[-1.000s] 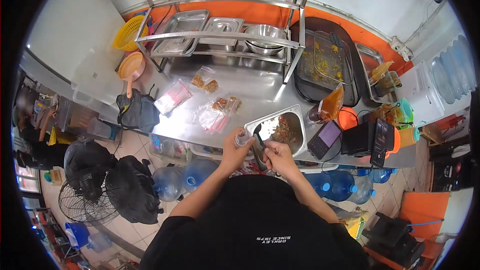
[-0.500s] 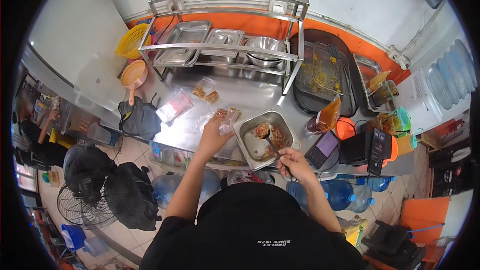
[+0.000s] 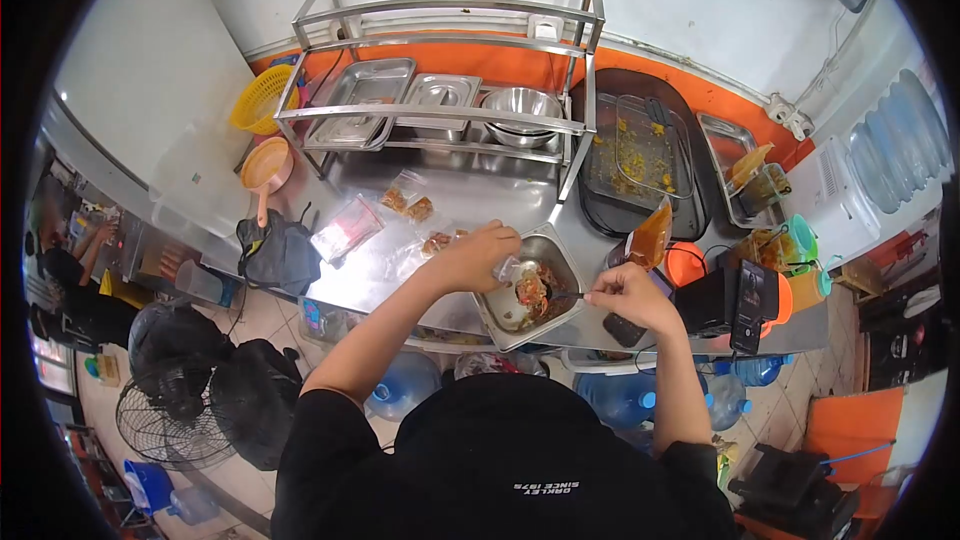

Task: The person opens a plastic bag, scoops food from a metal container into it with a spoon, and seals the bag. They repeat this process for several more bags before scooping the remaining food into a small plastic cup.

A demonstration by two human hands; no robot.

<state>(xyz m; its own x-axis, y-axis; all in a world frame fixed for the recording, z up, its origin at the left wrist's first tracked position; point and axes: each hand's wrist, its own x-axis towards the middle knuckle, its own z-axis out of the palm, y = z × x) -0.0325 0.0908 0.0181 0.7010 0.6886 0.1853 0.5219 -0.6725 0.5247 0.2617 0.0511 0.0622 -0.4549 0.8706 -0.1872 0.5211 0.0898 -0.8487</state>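
A steel pan (image 3: 493,318) with chopped reddish food (image 3: 545,315) in it stands at the front of the steel table. My right hand (image 3: 632,295) is closed on the handle of a dark spoon (image 3: 566,295), whose heaped bowl is over the pan. At the pan's left rim, my left hand (image 3: 478,258) pinches a small clear plastic bag (image 3: 508,272), its mouth close to the spoon. To the left of that hand lie bags of food (image 3: 440,242), and behind them more filled bags (image 3: 407,202). Whether food is inside the held bag is hard to see.
A pink-and-white packet (image 3: 347,230) and a dark bag (image 3: 278,255) lie at left. A steel rack (image 3: 440,122) with trays stands behind. At right are a bag of orange sauce (image 3: 650,235), an orange cup (image 3: 685,262), a phone (image 3: 750,305) and large black trays (image 3: 640,155).
My left hand has moved right to the pan, bringing the plastic bag. My right hand has risen and shifted right, and the spoon now lies more level with food heaped on it.
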